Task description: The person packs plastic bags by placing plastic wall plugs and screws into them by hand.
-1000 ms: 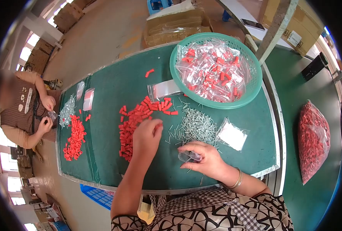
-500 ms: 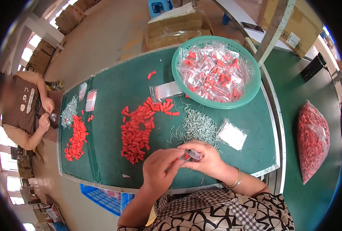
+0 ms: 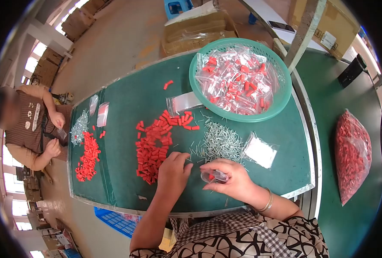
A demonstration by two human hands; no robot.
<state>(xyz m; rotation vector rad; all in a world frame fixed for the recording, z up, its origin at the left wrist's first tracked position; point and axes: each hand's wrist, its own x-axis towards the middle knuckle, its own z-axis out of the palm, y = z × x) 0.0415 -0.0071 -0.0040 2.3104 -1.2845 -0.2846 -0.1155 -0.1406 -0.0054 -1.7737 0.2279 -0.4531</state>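
Between the fingers and thumb of my right hand (image 3: 231, 177) is a small clear plastic bag (image 3: 216, 175) with something red in it. My left hand (image 3: 173, 172) is off the bag, low over the table at the right edge of the pile of red plastic sleeves (image 3: 152, 150). Its thumb and forefinger stand apart with nothing seen between them; the other fingers are mostly hidden. Just beyond my hands lies a heap of small silver screws (image 3: 221, 142). To the right of the screws is a stack of flat clear bags (image 3: 259, 150).
A green basket (image 3: 195, 81) of filled bags stands at the table's far right. More flat bags (image 3: 184, 102) lie beside it. A large bag of red sleeves (image 3: 352, 150) rests on the right-hand table. At left, a co-worker (image 3: 32, 124) sits by another red pile (image 3: 87, 157).
My left hand has come away from the bag and moved left toward the red sleeves. My right hand keeps hold of the bag. The co-worker's hands have moved apart.
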